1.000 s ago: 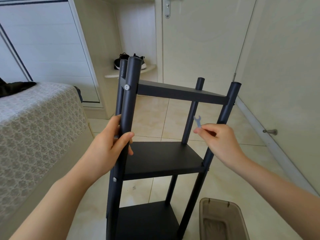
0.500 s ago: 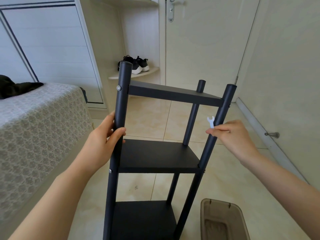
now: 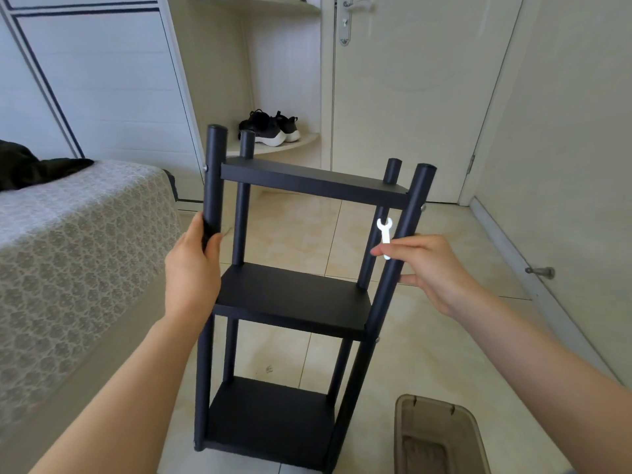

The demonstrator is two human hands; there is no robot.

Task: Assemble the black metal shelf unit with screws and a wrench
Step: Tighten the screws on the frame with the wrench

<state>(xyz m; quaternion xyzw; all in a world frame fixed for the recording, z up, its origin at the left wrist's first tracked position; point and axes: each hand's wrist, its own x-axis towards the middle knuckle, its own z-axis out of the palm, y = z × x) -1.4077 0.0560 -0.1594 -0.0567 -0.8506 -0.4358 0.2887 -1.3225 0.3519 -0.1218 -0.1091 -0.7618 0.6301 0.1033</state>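
Shelf [image 3: 294,295]: matte black, three flat tiers on four round posts, standing on the tile floor [image 3: 427,354]. Silver screw heads [image 3: 205,168] show on the outer sides of the front posts. Left hand [image 3: 191,268] is wrapped round the front-left post between the top and middle tiers. Right hand [image 3: 434,268] is at the front-right post, thumb and forefinger pinching a small white wrench [image 3: 385,232], open end up. Bin [image 3: 400,425] right of the shelf base; bed [image 3: 68,251] left; shoes [image 3: 270,130] beyond.

From where I stand, the shelf unit [image 3: 294,295] is smooth, matt black metal on posts and boards alike, with small shiny screw heads [image 3: 205,168]. The wrench [image 3: 385,234] is thin, bright, pale metal. The floor tiles [image 3: 301,230] gleam glossy cream, the bed cover [image 3: 68,251] is rough, patterned cloth, and the bin [image 3: 441,404] looks like translucent brown plastic.
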